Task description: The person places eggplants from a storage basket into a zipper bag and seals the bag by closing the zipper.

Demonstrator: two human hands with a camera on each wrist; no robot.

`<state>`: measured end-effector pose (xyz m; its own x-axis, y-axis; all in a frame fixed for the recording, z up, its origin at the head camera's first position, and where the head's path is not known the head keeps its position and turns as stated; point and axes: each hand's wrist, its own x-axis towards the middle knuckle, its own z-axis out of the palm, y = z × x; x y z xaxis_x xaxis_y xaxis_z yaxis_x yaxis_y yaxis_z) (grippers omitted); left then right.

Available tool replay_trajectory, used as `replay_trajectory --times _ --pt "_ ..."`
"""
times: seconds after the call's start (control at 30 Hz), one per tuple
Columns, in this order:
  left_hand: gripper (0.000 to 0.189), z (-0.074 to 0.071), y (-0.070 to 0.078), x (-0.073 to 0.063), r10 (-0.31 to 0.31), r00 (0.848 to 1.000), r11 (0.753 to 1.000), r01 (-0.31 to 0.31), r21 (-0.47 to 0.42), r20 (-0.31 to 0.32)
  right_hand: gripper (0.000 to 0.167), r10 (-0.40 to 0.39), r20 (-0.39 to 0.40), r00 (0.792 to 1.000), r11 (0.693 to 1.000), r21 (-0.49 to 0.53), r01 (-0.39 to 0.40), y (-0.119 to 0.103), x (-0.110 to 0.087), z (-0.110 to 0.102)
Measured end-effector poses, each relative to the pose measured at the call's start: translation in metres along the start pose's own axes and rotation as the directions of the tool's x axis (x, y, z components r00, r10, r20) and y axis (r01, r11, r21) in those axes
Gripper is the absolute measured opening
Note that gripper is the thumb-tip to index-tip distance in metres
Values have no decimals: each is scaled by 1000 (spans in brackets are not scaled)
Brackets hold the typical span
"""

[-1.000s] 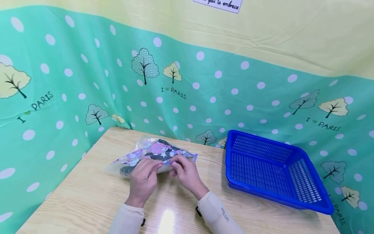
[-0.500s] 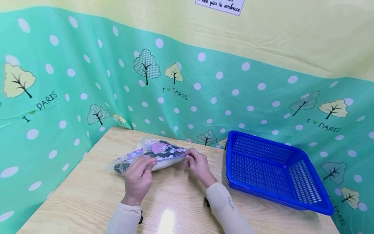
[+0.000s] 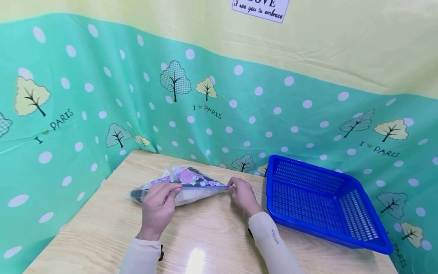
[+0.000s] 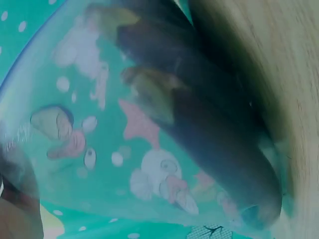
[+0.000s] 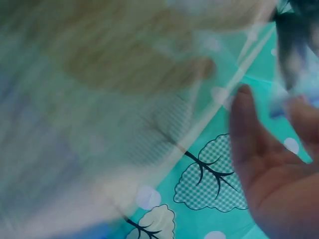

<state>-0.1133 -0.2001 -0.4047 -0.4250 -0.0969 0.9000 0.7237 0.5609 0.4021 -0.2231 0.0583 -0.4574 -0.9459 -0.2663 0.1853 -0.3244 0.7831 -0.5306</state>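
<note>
A clear plastic zip bag (image 3: 193,195) with a purple cartoon print lies on the table, its top edge drawn into a straight line. Through its film in the left wrist view, an eggplant (image 4: 219,144) with a green-brown cap shows beside another dark eggplant (image 4: 159,40). My left hand (image 3: 158,208) pinches the bag's top edge near its middle, thumb toward me. At the far right end of that edge, my right hand (image 3: 243,193) pinches the corner between thumb and fingers. The right wrist view is blurred, showing the hand's thumb side.
A blue perforated plastic basket (image 3: 308,194) stands on the right of the wooden table (image 3: 219,228), close beyond my right hand. Green and yellow printed cloth (image 3: 239,114) hangs behind and along the left side.
My right hand has slid along the bag's top edge to its right end, away from the left hand. My left hand has shifted slightly left, and the edge is now stretched straight.
</note>
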Motion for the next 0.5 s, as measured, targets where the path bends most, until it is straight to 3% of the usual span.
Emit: replay_trajectory --times 0.03,0.1,0.17,0.2,0.23,0.27,0.33,0.4,0.47,0.5 --pt "3 0 1 0 -17 999 1000 17 -3 46 13 14 27 1000 1000 -11 -13 1 -1 0" --pt "12 0 4 -1 -58 985 998 59 -2 160 13 38 64 997 998 -46 -35 2 -2 -1" --pt "12 0 10 -1 -131 947 991 133 10 292 12 54 79 995 995 -90 -47 3 -2 -2" --pt "12 1 13 -1 -179 915 983 182 28 361 11 66 85 994 993 -107 -56 4 -2 -3" --pt "10 2 16 0 -225 873 973 227 49 432 12 78 90 993 990 -123 -66 4 -3 -3" --pt "8 3 20 0 -272 822 959 273 72 501 12 88 99 991 988 -138 -74 5 -3 -3" --pt "5 6 26 1 -351 694 925 359 120 628 15 103 115 988 983 -161 -84 5 -4 -3" --pt "5 9 31 1 -386 570 901 402 164 725 19 115 129 985 981 -171 -92 5 -5 -2" --pt "6 14 34 -1 -383 472 890 419 180 794 23 121 140 983 980 -176 -95 4 -8 -1" --pt "6 16 35 -2 -373 436 889 420 181 819 24 115 142 983 980 -177 -89 4 -9 0"
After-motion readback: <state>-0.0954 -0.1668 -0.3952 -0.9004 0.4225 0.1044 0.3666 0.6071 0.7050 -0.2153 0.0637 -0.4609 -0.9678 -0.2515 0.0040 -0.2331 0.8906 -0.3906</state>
